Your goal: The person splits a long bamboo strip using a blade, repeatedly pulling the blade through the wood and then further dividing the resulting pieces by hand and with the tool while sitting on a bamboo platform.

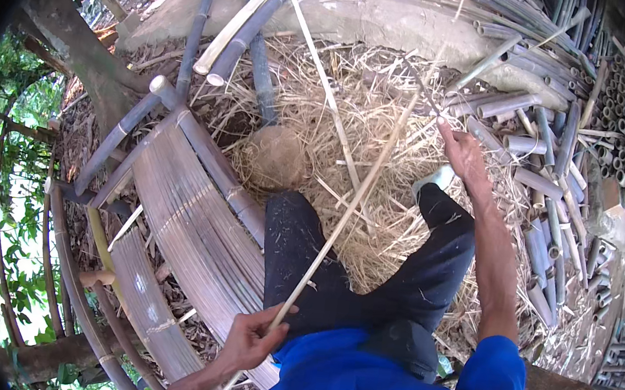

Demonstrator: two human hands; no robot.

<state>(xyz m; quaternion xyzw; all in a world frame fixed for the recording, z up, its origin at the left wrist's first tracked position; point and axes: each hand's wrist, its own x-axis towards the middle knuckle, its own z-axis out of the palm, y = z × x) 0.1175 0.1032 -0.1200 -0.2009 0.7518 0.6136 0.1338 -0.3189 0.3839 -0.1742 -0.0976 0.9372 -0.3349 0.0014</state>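
A long, pale bamboo strip (363, 193) runs diagonally from the bottom edge, left of centre, to the upper right of the frame. Near the lower middle, the left hand (253, 342) pinches it between thumb and curled fingers, apparently to steady so slender a length, with its lower end passing by the forearm. In the upper right, the right hand (465, 155) is closed around the near end of a thin dark tool (430, 97), its grip hidden in the fist. The arm reaches well out, seemingly to bring the tool to the strip's far part; the two cross there, though whether they touch I cannot tell.

Below the strip, the dark trousers (297, 232) show parted knees, which probably leaves room for it to slant between them. Pale shavings (393, 235) cover the ground at centre, around a rounded brown lump (278, 156). A slatted bamboo bench (188, 208) fills the lower left, thicker poles (251, 42) lean at the upper left, and cut bamboo lengths (548, 222) lie piled on the right.
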